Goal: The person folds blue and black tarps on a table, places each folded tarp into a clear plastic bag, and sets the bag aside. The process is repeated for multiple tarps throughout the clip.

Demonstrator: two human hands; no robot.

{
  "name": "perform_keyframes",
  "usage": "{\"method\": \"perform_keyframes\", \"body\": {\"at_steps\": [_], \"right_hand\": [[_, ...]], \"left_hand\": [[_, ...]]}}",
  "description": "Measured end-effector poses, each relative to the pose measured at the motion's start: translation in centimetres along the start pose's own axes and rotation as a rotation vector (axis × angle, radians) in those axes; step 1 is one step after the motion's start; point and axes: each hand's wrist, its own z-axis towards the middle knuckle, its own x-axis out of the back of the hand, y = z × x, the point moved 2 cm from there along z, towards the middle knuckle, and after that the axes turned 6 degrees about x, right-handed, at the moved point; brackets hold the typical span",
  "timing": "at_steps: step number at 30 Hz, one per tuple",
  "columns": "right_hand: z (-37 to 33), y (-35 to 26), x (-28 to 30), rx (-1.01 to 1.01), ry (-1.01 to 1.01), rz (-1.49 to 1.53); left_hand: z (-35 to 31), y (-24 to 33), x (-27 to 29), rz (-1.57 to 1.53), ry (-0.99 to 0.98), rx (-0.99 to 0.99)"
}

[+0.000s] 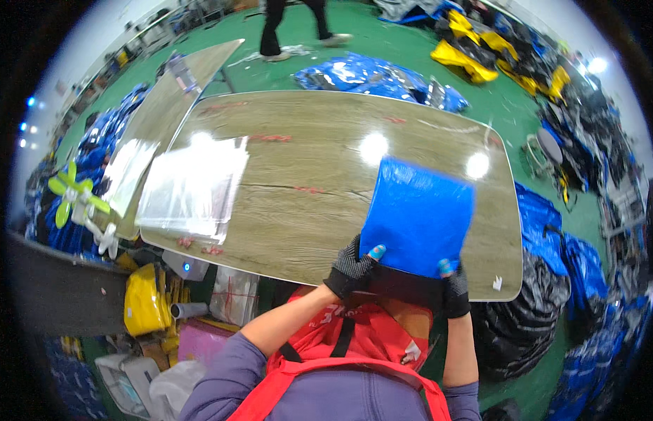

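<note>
A flat, shiny blue sheet of plastic-like material, folded into a rough rectangle, is held up at the near right part of the wood-patterned table. My left hand, in a dark glove with blue at the thumb tip, grips its near left corner. At the near right corner my right hand, gloved the same way, is closed on the same sheet. Both thumbs lie on top of the blue sheet; the other fingers are hidden under it. Whether the sheet's far end touches the table I cannot tell.
A stack of clear plastic bags lies on the table's left side. A second tabletop adjoins at the left, beside a green-bladed fan. Blue bundles lie on the floor beyond; a person stands farther off. A black bundle sits at right.
</note>
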Motion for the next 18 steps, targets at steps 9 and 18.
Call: {"method": "perform_keyframes", "body": {"at_steps": [9,18], "right_hand": [[0.7,0.4,0.3,-0.195,-0.078,-0.275],[1.0,1.4,1.9,-0.263,0.019,-0.274]], "left_hand": [[1.9,-9.5,41.7,0.988,1.335,0.229],[3.3,-14.8,44.2,0.956,0.917,0.483]]}}
